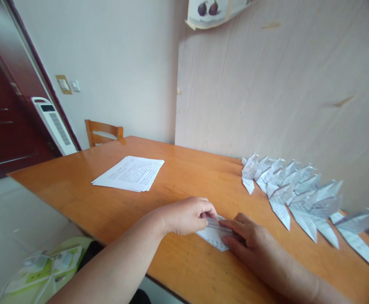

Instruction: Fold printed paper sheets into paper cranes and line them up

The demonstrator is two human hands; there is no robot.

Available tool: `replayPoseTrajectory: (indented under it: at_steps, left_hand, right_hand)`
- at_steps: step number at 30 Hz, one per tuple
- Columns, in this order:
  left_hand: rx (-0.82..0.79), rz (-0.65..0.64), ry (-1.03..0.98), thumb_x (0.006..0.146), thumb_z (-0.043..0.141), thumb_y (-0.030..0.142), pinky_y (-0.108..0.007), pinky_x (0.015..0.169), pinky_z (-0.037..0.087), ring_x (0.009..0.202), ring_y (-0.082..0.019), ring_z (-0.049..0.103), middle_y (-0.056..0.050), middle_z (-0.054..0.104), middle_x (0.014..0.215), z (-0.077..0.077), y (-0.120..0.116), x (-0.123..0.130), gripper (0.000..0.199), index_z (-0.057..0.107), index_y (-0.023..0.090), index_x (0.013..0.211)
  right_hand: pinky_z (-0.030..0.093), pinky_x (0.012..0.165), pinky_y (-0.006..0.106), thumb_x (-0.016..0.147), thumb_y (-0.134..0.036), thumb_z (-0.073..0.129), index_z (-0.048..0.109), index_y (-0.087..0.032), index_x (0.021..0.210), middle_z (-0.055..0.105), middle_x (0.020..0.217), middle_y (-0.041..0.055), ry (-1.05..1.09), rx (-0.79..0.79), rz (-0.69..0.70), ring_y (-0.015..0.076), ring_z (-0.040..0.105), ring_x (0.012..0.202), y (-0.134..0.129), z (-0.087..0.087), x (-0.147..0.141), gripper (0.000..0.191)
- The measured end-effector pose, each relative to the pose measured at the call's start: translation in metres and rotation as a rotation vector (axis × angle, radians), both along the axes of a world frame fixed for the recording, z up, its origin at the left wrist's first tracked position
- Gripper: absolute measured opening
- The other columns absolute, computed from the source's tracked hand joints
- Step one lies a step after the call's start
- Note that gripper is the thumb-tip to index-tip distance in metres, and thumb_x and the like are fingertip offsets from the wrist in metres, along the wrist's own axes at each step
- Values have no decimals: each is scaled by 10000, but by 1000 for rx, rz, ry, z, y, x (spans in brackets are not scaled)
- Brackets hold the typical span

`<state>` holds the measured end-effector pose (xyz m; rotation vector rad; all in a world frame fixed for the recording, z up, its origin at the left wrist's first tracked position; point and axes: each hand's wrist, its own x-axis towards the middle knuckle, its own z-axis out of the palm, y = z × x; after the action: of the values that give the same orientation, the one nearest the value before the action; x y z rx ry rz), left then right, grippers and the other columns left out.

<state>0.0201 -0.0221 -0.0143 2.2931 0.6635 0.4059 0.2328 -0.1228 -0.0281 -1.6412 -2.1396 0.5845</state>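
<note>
A small piece of folded printed paper lies on the wooden table in front of me, with a pointed lower end. My left hand curls its fingers at the paper's upper left edge, thumb and forefinger pinched together there. From the other side, my right hand grips the paper's right part, forefinger along the top and thumb lower down. The fingers cover both sides of the paper, so some of its folds are hidden.
Several folded paper figures stand in rows at the right, by the wall panel. A stack of printed sheets lies left on the table. Behind it is a wooden chair. A pale green stool with packets stands below left.
</note>
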Motion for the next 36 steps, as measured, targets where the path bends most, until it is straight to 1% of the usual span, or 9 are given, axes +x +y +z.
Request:
replayPoseTrajectory:
  at_steps: [4, 7, 10, 14, 23, 26, 29, 33, 36]
  left_hand:
    - [-122, 278, -194, 830, 520, 139, -270, 740, 497, 826, -150, 621, -16, 668, 904, 5, 6, 2, 173, 640, 183, 946]
    - [-209, 407, -421, 890, 522, 209, -298, 794, 505, 831, -147, 627, -27, 656, 904, 9, 7, 6, 104, 607, 167, 934]
    - [-285, 409, -611, 962, 508, 342, -338, 887, 506, 948, -174, 648, -64, 663, 1010, 10, 2, 11, 212, 606, 160, 1012]
    - [-302, 360, -746, 988, 489, 470, -382, 977, 491, 1109, -222, 635, -112, 654, 1155, 7, -1, 15, 359, 597, 155, 1122]
    - [-207, 439, -902, 977, 474, 558, -412, 1010, 482, 1184, -257, 612, -160, 642, 1239, 3, 5, 12, 489, 589, 139, 1201]
    - [-229, 484, -955, 960, 487, 586, -430, 1032, 465, 1201, -266, 604, -168, 647, 1237, 4, 4, 14, 506, 602, 140, 1168]
    - [-333, 508, -1013, 955, 475, 610, -450, 1052, 449, 1204, -275, 606, -186, 644, 1254, 11, -1, 20, 539, 603, 132, 1167]
    - [-534, 522, -1088, 969, 437, 613, -443, 1078, 437, 1205, -276, 613, -216, 625, 1291, 24, -11, 32, 575, 597, 109, 1195]
    - [-674, 573, -1138, 977, 385, 628, -411, 1094, 434, 1229, -266, 601, -215, 606, 1328, 25, -21, 46, 604, 585, 111, 1217]
  right_hand:
    - [477, 741, 314, 915, -318, 537, 701, -266, 957, 628, 936, 43, -16, 3, -14, 197, 626, 825, 3, -6, 3, 177]
    - [483, 751, 314, 919, -316, 528, 702, -273, 969, 632, 937, 44, -23, 3, -6, 199, 632, 830, 3, -8, 4, 187]
    - [484, 737, 307, 931, -314, 509, 702, -277, 975, 630, 936, 44, -49, 3, 7, 196, 637, 822, 3, -6, 3, 202]
    - [479, 717, 292, 943, -298, 493, 687, -289, 1071, 623, 926, 34, -70, 17, 15, 185, 635, 802, 2, -3, 1, 233]
    - [460, 723, 306, 974, -277, 435, 683, -259, 1029, 599, 913, 44, -142, 151, 64, 192, 617, 801, -7, 10, -7, 254]
    - [440, 739, 337, 971, -292, 460, 690, -282, 1110, 598, 907, 50, -227, 251, 51, 213, 597, 820, -8, 13, -4, 268]
    - [413, 772, 368, 949, -313, 531, 696, -311, 1132, 607, 933, 55, -294, 321, 86, 236, 576, 871, -7, 11, -1, 247]
    - [396, 799, 374, 946, -302, 549, 709, -301, 1075, 612, 967, 60, -312, 328, 139, 240, 562, 905, -7, 7, -2, 206]
    - [396, 799, 371, 955, -297, 535, 707, -290, 1063, 607, 975, 63, -310, 325, 141, 237, 560, 902, -7, 5, -4, 204]
